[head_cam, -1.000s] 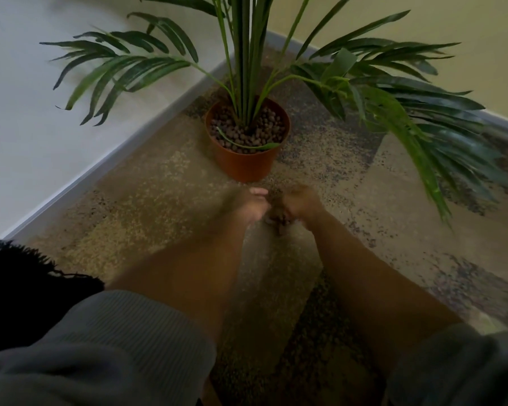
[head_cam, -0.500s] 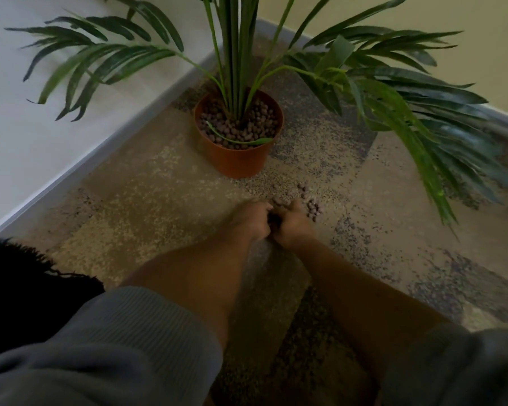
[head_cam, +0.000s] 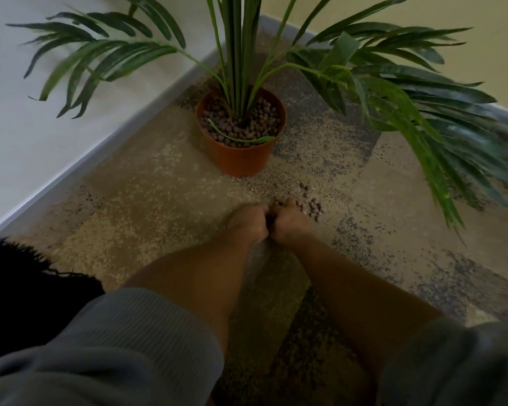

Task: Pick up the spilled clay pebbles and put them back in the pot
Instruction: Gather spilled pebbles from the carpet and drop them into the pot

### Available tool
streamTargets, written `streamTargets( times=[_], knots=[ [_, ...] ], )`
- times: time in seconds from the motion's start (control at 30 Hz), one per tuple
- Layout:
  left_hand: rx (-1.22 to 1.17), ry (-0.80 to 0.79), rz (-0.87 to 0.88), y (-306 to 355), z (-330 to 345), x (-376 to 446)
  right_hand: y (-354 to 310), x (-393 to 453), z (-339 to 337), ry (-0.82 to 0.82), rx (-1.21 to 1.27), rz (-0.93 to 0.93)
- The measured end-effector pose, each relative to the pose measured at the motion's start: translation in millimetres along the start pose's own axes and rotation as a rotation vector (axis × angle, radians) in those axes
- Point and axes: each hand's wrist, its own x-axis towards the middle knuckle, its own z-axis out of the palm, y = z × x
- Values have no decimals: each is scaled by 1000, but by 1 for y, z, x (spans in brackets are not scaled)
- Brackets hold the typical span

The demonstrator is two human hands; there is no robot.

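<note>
Both our hands, left (head_cam: 248,222) and right (head_cam: 289,222), curl knuckle to knuckle on the floor (head_cam: 159,200), likely cupping pebbles (head_cam: 314,208); more lie just beside, near the pot (head_cam: 241,159)

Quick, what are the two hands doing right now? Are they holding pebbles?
Left hand: curled shut on the floor; contents hidden, cannot tell.
Right hand: curled shut beside the spilled clay pebbles; whether it holds any cannot be told.
</note>
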Motion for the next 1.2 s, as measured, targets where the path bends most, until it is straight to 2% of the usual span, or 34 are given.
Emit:
streamTargets(
  times=[0.23,0.37,0.4,0.43,0.5,0.53,0.6,0.7,0.87,1.07,1.2],
  knots=[
    [55,-22,-14,1,1,0,-6,2,-6,-22,-48,28],
    [22,-64,-71,2,0,-2,-7,1,-17,-88,75,103],
    [-57,-74,-109,2,-1,-2,-6,3,-20,-103,201,135],
    [-229,-82,-174,3,-2,0,-5,3,-24,-119,428,218],
    [-769,-103,-371,3,-6,4,-6,4,-32,-183,958,437],
    [-1008,-118,-470,3,-10,4,-4,4,-36,-230,1147,489],
    [-1331,-136,-572,0,-15,2,0,3,-41,-321,1429,526],
    [-1644,-139,-582,-5,-22,-3,6,-2,-45,-385,1746,478],
    [-1970,-58,-578,-3,-33,-9,4,-6,-42,-369,1950,418],
    [-2260,392,-559,-4,-51,-16,-20,7,-55,-353,2149,334],
    [-2380,553,-484,-3,-78,-18,-38,11,-75,-406,2305,198]
  ],
)
